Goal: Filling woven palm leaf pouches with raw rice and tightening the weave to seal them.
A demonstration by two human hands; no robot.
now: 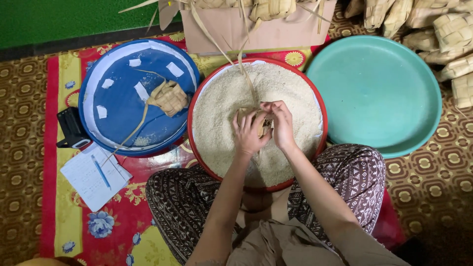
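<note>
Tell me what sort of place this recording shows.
Probably a home floor used for food preparation. The person sits on a patterned mat, both hands on a woven leaf pouch over a red basin of rice, with more woven pouches piled nearby.

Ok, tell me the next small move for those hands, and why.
Probably scoop a little rice into the woven palm-leaf pouch. Both the left hand and right hand hold it open just above the heap in the red-rimmed basin.
</note>
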